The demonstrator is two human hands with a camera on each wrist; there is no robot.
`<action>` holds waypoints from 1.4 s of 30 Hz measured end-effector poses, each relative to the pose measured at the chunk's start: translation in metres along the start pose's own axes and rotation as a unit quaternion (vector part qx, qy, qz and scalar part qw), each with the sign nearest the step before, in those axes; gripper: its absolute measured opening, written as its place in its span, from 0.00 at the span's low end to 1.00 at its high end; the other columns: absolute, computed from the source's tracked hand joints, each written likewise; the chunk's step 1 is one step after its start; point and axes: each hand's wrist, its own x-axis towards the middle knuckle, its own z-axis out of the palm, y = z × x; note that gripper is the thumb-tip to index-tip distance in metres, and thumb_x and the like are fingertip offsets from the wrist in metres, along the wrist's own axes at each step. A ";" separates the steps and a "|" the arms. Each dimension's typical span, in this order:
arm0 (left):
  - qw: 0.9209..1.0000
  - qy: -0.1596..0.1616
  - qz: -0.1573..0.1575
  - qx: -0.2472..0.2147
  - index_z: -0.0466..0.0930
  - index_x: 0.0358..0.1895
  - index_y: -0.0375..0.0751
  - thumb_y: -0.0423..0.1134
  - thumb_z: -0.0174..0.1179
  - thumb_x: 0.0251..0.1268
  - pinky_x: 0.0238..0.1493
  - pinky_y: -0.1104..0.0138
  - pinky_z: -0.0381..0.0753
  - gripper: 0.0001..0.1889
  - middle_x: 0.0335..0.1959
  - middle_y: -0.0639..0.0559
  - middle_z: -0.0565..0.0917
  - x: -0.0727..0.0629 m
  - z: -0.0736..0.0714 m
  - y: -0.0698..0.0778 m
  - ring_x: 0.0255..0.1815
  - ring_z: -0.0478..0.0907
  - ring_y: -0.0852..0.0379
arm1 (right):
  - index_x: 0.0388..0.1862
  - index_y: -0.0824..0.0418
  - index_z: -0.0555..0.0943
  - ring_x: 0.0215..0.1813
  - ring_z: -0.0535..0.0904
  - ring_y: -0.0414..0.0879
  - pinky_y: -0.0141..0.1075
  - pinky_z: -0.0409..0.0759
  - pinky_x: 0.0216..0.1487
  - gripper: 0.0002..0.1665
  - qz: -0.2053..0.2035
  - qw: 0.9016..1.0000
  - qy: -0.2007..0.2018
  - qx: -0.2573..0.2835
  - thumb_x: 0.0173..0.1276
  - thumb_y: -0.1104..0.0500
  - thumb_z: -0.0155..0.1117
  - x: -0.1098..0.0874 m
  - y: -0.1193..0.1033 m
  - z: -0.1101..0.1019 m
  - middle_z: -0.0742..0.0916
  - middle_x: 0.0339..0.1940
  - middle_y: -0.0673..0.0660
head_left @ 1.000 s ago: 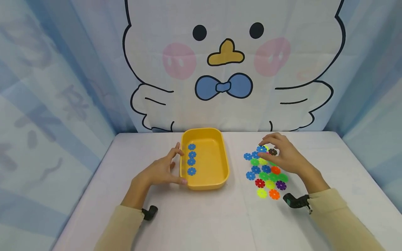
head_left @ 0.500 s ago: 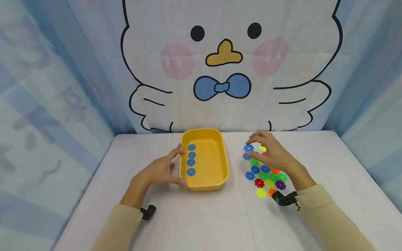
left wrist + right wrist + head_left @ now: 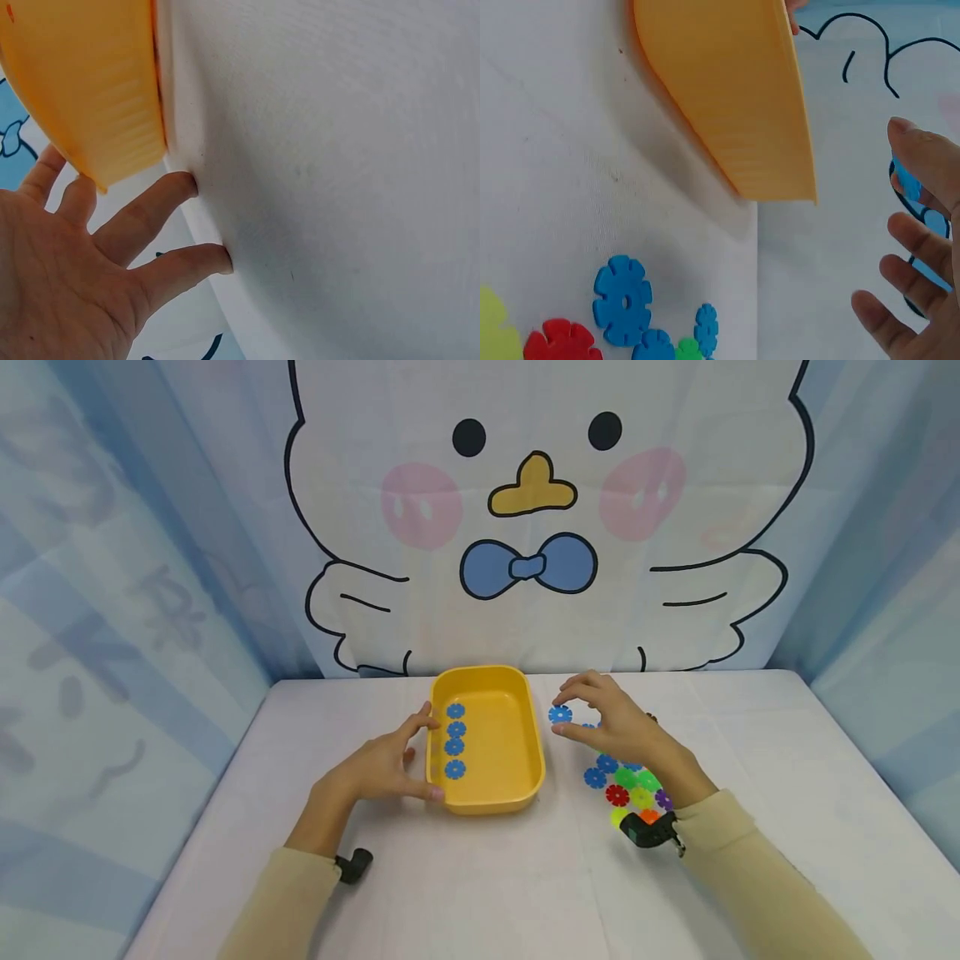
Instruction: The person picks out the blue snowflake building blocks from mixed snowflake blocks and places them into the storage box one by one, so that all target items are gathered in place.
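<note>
My right hand (image 3: 618,727) pinches a blue flower-shaped plastic disc (image 3: 560,714) between thumb and fingertips, raised just right of the yellow tray (image 3: 498,802). In the right wrist view, part of this blue disc (image 3: 907,178) shows behind the thumb, with the other fingers spread. Inside the tray, several blue discs (image 3: 454,747) form a column along the left side. My left hand (image 3: 378,768) rests against the tray's left side, thumb at the near corner and fingers at the rim. In the left wrist view, two fingertips (image 3: 184,182) touch the white tabletop beside the tray.
Loose discs lie right of the tray, partly hidden by my right hand and wrist: several blue ones (image 3: 595,777), a red disc (image 3: 617,795), green discs (image 3: 626,778) and others. A curtain with a cartoon animal (image 3: 528,627) hangs behind the white table (image 3: 480,893).
My right hand has carried the blue disc left from the loose discs towards the tray. My left hand has stayed at the tray's left side.
</note>
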 end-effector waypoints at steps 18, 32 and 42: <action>1.000 -0.004 0.013 0.002 0.56 0.77 0.64 0.69 0.79 0.39 0.69 0.44 0.75 0.59 0.85 0.70 0.42 0.001 0.001 0.001 0.68 0.77 0.43 | 0.52 0.50 0.84 0.66 0.70 0.51 0.55 0.73 0.70 0.18 -0.051 0.998 -0.013 0.035 0.67 0.48 0.75 0.018 -0.016 0.028 0.80 0.61 0.51; 1.000 -0.008 -0.004 0.005 0.56 0.77 0.67 0.70 0.79 0.38 0.69 0.42 0.74 0.59 0.85 0.65 0.46 0.001 0.001 -0.002 0.68 0.77 0.42 | 0.54 0.48 0.83 0.65 0.70 0.48 0.54 0.72 0.72 0.18 -0.070 0.995 -0.044 0.060 0.67 0.47 0.74 0.034 -0.038 0.056 0.81 0.58 0.47; 1.000 -0.009 0.007 0.002 0.57 0.77 0.64 0.70 0.78 0.41 0.68 0.40 0.74 0.57 0.85 0.67 0.42 -0.002 -0.001 -0.002 0.69 0.76 0.40 | 0.54 0.55 0.84 0.62 0.76 0.55 0.48 0.76 0.69 0.18 -0.088 0.991 -0.081 0.058 0.68 0.51 0.74 0.043 -0.052 0.070 0.82 0.53 0.49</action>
